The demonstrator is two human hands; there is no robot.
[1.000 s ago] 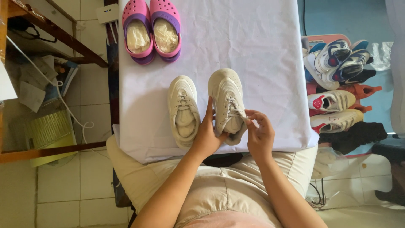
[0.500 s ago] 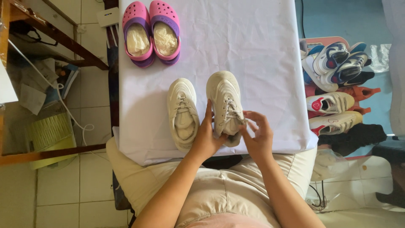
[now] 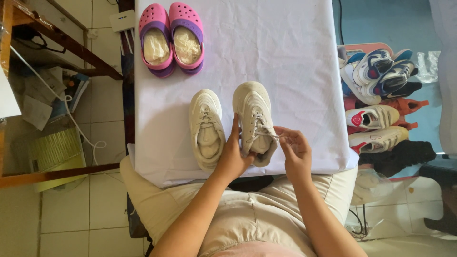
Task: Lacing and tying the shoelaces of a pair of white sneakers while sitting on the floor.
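— Cream sneaker (image 3: 254, 119) stands on the white-covered tabletop (image 3: 295, 57), beside its mate (image 3: 205, 128). Our left hand (image 3: 234, 159) clasps its heel side, steadying it.

— And our right hand (image 3: 295, 150)?

— Its fingers (image 3: 284, 134) pinch a lace (image 3: 266, 134) taut. Pink clogs (image 3: 172, 39) sit well apart, at the far end.

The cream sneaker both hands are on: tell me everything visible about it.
The cream sneaker is a chunky, padded shoe with ribbed panels over the toe, lying sole down on the white cloth, toe pointing away from the person. The left hand grips its heel side; the right hand pinches its pale lace, pulled sideways. Its twin lies just left, close beside it.
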